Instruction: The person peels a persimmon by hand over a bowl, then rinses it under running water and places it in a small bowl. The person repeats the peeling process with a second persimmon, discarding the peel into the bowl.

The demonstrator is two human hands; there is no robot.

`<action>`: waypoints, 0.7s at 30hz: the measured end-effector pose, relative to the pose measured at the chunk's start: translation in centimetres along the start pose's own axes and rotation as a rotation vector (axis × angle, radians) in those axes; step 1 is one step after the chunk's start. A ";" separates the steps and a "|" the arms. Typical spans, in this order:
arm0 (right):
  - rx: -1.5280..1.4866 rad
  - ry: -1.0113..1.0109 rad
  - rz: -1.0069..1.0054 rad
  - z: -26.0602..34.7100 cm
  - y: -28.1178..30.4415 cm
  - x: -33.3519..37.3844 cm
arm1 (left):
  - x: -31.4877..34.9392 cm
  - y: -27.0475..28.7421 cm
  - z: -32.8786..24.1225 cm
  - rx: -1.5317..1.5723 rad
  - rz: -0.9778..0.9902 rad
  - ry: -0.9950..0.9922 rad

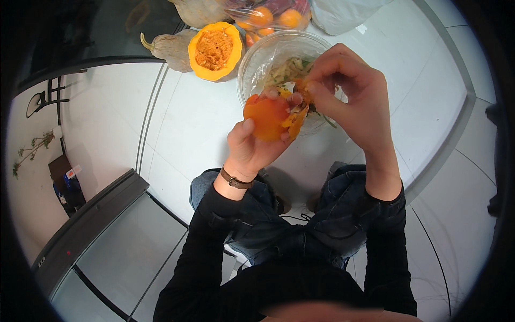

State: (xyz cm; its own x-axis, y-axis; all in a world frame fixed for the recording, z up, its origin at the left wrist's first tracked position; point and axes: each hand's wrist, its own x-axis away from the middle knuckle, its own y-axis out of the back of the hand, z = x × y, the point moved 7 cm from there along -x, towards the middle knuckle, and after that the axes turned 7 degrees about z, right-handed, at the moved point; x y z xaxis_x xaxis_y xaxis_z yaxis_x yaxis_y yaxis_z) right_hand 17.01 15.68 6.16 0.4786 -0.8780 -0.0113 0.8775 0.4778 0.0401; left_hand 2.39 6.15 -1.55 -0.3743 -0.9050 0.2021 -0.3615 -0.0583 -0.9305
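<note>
My left hand, with a brown strap on its wrist, is wrapped round a smooth, deep-orange fruit that looks like a persimmon. Its right side is torn, and ragged yellow-orange skin and pulp hang there beside my fingers. My right hand is bent in a pinch at this torn side, thumb against forefinger, on a bit of orange peel. Both hands are over a round clear bowl lined with thin plastic, which holds pale and green scraps.
Behind the bowl's left side lies a cut squash half, its stringy inside upward, beside a whole tan squash. A clear bag of orange fruits and a white plastic bag stand at the back. A black-framed glass panel is at the lower left.
</note>
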 end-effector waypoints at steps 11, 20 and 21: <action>0.213 0.175 0.138 1.9 -2.7 0.4 | 0.6 0.4 -0.4 -0.014 -0.096 -0.061; 0.227 0.239 0.140 2.1 -2.4 0.5 | 1.0 0.4 -0.5 -0.085 -0.083 0.019; 0.213 0.211 0.133 2.1 -2.2 0.5 | 1.0 0.2 -0.5 -0.073 -0.068 0.028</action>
State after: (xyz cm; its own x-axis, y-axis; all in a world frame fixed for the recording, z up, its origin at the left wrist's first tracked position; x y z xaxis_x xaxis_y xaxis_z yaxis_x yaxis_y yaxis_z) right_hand 15.30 14.10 8.12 0.6034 -0.7724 -0.1980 0.7919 0.5513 0.2626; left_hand 1.55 5.42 -1.40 -0.3704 -0.8878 0.2733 -0.4480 -0.0870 -0.8898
